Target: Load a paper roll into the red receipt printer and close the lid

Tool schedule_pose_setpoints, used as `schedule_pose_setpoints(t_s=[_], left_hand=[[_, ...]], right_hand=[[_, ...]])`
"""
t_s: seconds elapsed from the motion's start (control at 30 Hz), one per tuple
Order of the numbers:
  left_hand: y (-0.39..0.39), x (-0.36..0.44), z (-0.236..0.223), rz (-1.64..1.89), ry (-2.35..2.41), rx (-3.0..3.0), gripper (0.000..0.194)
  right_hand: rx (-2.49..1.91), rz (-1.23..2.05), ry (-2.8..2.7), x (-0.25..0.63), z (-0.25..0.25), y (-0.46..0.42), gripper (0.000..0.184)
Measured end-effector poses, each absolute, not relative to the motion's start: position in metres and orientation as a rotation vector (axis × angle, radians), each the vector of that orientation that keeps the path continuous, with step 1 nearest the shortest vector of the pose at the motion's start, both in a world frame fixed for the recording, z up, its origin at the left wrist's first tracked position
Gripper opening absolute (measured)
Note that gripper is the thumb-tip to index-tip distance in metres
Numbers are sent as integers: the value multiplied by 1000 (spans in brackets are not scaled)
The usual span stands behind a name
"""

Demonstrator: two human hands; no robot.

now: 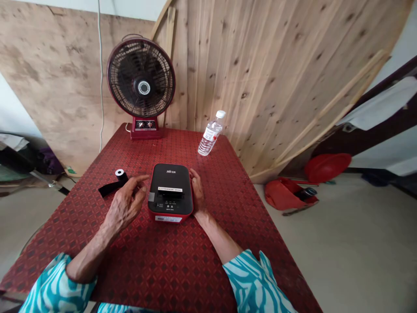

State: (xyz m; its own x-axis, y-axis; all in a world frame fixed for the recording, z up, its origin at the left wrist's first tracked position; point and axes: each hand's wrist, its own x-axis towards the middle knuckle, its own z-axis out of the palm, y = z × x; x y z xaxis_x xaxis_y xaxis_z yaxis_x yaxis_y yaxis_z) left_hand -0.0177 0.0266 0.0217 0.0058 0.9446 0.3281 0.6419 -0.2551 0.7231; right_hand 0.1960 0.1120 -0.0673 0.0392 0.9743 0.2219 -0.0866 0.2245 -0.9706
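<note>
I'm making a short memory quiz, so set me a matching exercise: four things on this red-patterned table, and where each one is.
1. Black-and-red box-shaped device
2. Clear plastic bottle with white cap
3. Round maroon fan
4. Small black roll with white end

A. Far end, left side
B. Just beyond the left hand
C. Toward the far end, right side
D. Between left hand and right hand

Pairs: 1-D, 2-C, 3-A, 4-B

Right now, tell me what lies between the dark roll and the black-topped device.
In the head view, the fingers of the left hand lie between the dark roll and the black-topped device; whether they touch the device is unclear.
</note>
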Motion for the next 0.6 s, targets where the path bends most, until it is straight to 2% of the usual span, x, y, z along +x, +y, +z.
schedule_pose_setpoints(t_s=[0.1,0.27,0.6], left_hand=[[30,-21,22,955,1504,1623,49],[37,-22,20,872,1347,1318,69],[41,-25,16,875,1161,1105,83]], right_hand=[[-1013,1068,-1258,197,-65,112,46],[-1009,1083,-1279,198,-59,111,45],[-990,1130,-1218,197,-58,112,41]])
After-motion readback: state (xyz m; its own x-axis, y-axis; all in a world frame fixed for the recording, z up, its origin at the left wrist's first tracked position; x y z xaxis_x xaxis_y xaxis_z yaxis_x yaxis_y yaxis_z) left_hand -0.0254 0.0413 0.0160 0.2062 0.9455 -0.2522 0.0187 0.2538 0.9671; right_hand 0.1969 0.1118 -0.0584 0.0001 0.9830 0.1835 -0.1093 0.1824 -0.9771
